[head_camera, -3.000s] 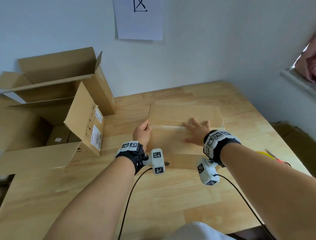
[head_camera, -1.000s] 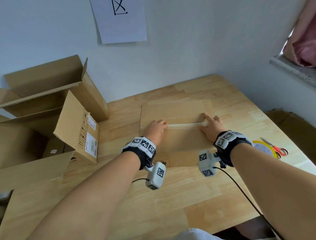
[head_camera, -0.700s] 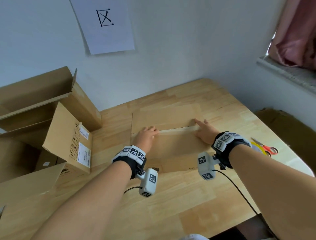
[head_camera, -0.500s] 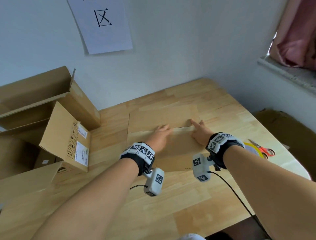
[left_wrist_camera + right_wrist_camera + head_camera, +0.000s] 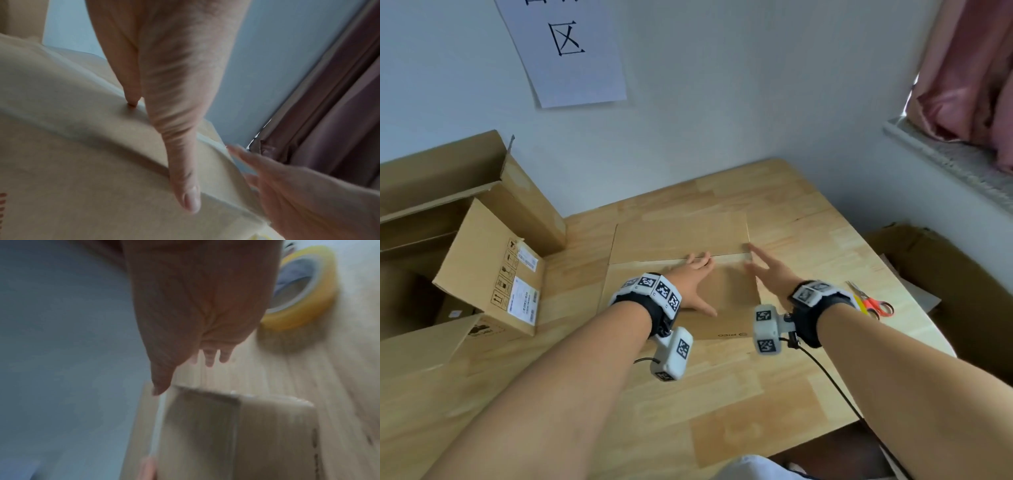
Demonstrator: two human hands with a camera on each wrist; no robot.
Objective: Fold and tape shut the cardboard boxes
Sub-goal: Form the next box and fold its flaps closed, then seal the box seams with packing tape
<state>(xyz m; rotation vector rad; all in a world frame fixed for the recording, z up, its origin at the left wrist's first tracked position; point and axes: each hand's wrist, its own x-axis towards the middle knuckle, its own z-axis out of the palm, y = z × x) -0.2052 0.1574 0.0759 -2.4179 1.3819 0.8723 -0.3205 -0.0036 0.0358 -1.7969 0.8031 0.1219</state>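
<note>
A closed brown cardboard box (image 5: 674,236) lies flat on the wooden table (image 5: 722,394), with a strip of clear tape (image 5: 729,257) along its top seam. My left hand (image 5: 697,274) lies flat on the box top, fingers straight and reaching the seam; the left wrist view shows its fingers (image 5: 185,194) pressing the cardboard (image 5: 72,186). My right hand (image 5: 762,267) is blurred, fingers straight, at the seam's right end by the box's edge; I cannot tell if it touches. The right wrist view shows its open hand (image 5: 207,356) above the box end (image 5: 226,434).
A yellow tape roll (image 5: 304,293) and orange-handled scissors (image 5: 871,303) lie on the table right of my right wrist. Large open cardboard boxes (image 5: 482,260) crowd the table's left side. Flattened cardboard (image 5: 945,274) sits on the floor at the right, below the windowsill (image 5: 948,161).
My left hand has slid right along the taped seam, from the box's left part to past its middle. My right hand stayed near the seam's right end and now looks blurred.
</note>
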